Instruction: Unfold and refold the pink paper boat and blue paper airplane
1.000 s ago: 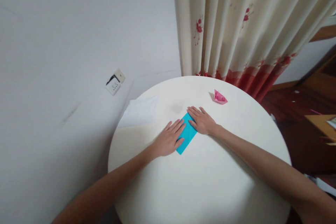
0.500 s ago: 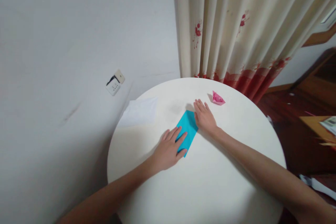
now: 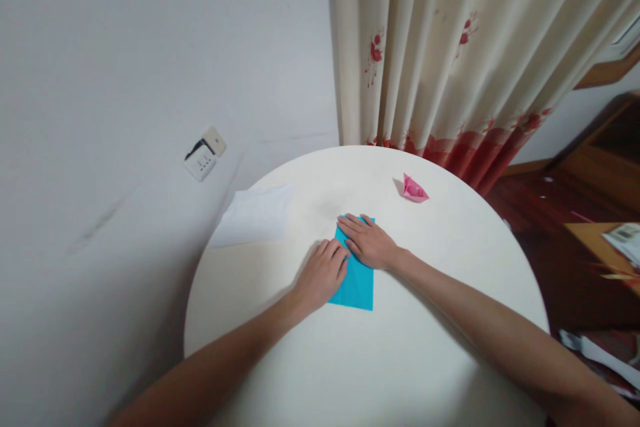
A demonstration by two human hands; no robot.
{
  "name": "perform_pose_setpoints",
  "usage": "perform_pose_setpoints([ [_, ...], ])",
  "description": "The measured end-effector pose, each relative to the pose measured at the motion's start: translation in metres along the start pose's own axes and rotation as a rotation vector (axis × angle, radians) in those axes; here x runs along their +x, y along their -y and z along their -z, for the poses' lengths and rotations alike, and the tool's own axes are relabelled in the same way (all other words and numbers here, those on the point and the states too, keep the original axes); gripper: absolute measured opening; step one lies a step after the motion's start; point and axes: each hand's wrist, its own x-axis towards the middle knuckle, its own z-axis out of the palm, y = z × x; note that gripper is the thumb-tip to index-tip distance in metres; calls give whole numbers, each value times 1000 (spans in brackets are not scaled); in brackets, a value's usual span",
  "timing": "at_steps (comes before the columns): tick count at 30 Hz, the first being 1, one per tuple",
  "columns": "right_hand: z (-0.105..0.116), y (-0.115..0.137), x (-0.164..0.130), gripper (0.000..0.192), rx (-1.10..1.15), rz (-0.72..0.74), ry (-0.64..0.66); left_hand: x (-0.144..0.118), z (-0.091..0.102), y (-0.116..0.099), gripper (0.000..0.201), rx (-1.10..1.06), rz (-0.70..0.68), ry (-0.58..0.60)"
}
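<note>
Both hands flat on blue paper, table edge near.

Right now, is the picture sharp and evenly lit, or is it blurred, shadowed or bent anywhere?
Head view: soft, even light with no glare; faint shadows lie beside the left hand and right hand on the blue paper. The middle is fairly sharp; the right edge, by the wooden furniture, is smeared. The wide lens bends the round table and curtain.

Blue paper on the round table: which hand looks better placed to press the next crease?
Probably the right hand: it lies flat across the top of the blue paper, while the left hand only rests on its left edge.
</note>
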Motion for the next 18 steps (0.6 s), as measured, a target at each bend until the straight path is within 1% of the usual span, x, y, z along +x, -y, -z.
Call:
perform_pose_setpoints([
  [2,2,-7,2,56,-27,-59,-10,-1,-1,-3,23,15,5,10],
  [5,2,-15,3,56,-47,-158,-44,-2,-4,-3,47,50,-30,18],
  [7,2,-19,2,55,-28,-209,-86,-2,-8,-1,56,84,-60,48],
  [10,2,-22,3,52,56,-270,-188,-2,-12,-3,62,114,-45,102],
  [14,5,-26,2,44,216,-359,-334,-1,-13,-19,69,109,28,140],
  [18,13,-30,-4,40,319,-415,-430,4,-12,-31,72,55,92,163],
])
